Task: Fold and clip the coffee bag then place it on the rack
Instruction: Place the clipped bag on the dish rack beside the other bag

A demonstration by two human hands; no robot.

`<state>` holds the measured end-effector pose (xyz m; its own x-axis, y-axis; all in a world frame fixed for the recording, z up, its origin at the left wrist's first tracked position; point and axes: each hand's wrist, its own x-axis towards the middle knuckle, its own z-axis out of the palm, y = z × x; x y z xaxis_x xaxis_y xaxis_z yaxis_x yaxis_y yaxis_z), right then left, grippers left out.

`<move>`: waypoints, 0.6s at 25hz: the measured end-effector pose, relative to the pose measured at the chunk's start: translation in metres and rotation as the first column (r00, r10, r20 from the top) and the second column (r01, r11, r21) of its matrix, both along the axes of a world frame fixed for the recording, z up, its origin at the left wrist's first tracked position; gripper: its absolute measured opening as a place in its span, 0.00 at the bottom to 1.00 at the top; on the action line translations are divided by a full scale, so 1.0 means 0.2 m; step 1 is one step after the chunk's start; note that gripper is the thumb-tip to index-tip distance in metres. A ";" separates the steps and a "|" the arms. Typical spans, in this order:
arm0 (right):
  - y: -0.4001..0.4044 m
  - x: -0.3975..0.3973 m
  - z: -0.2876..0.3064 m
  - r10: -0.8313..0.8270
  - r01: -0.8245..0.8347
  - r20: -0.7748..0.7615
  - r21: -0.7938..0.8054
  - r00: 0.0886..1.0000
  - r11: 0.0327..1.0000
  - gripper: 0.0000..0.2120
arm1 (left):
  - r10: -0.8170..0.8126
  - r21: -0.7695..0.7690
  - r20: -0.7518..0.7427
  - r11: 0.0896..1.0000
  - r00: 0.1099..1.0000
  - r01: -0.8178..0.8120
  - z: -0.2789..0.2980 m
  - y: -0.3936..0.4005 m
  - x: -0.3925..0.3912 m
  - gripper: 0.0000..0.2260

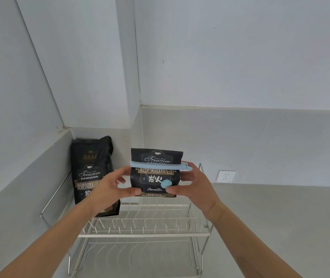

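A black coffee bag [154, 177] with gold print is held upright above the white wire rack [144, 234]. Its top is folded down and a light blue clip [160, 167] runs across the fold. My left hand [112, 187] grips the bag's left side, thumb on the front near the bottom. The right side is held by my right hand [194, 185], its thumb just below a round blue sticker [166, 184]. The bag hangs over the rack's upper tier, not resting on it.
A second, taller black coffee bag [92, 173] stands on the rack's left end against the wall corner, partly behind my left hand. The rack has a lower tier [136, 257]. A wall socket [225, 176] sits to the right above the grey counter [280, 217].
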<state>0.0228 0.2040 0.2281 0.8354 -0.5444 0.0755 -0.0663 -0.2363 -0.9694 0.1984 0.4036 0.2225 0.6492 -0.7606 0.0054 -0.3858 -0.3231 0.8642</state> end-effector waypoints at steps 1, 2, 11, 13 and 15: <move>0.01 0.02 -0.03 -0.004 0.004 -0.016 0.003 1.000 1.000 0.30 | -0.013 0.034 0.016 0.999 1.000 0.012 -0.02 0.00 0.01 0.25; 0.02 0.04 -0.06 -0.007 0.007 -0.038 0.001 0.999 1.000 0.31 | -0.030 0.070 0.042 0.997 0.999 0.027 -0.03 0.00 0.03 0.26; 0.01 0.06 -0.24 -0.003 -0.012 -0.263 -0.055 0.965 0.998 0.30 | -0.085 0.277 0.079 0.959 0.993 0.060 -0.14 -0.05 0.01 0.32; 0.00 0.06 -0.26 0.002 -0.026 -0.319 -0.073 0.948 0.997 0.31 | -0.098 0.315 0.061 0.946 0.993 0.074 -0.16 -0.05 0.02 0.31; 0.00 0.06 -0.27 -0.007 -0.027 -0.356 -0.089 0.934 0.996 0.32 | -0.106 0.335 0.044 0.938 0.993 0.086 -0.18 -0.04 0.02 0.30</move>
<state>0.0353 0.2048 0.1744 0.8220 -0.5407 -0.1789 -0.4001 -0.3246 -0.8571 0.2024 0.3955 0.1864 0.5794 -0.7845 -0.2213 -0.4775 -0.5467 0.6878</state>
